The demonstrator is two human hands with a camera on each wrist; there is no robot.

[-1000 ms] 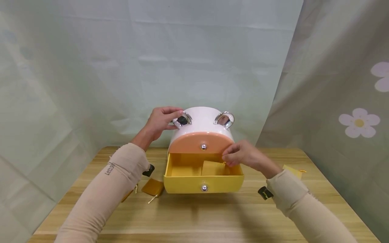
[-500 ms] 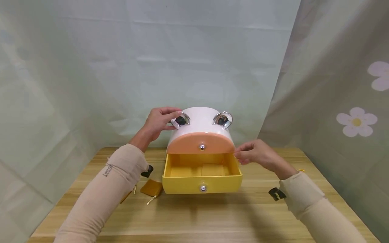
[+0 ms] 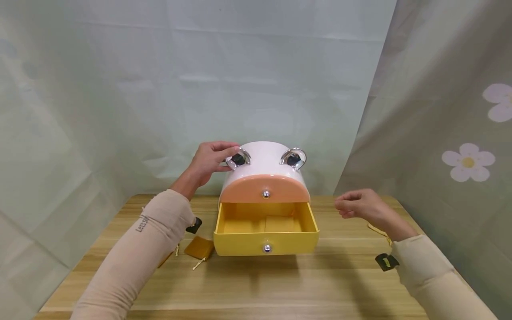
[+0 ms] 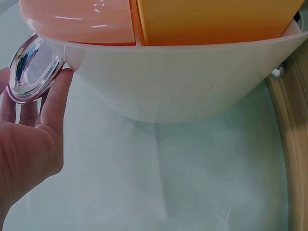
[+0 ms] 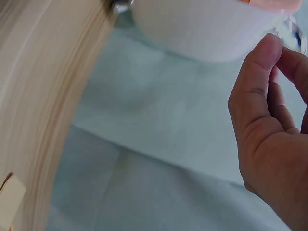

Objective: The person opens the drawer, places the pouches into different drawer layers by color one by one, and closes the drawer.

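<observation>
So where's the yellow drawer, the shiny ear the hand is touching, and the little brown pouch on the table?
yellow drawer (image 3: 244, 243): head view, on its front panel, left of the knob.
shiny ear (image 3: 238, 158): head view, middle of the silver ear by the left hand (image 3: 208, 161).
brown pouch (image 3: 199, 247): head view, middle of its flat top.

Left sleeve lettering (image 3: 143, 223) (too small): illegible
</observation>
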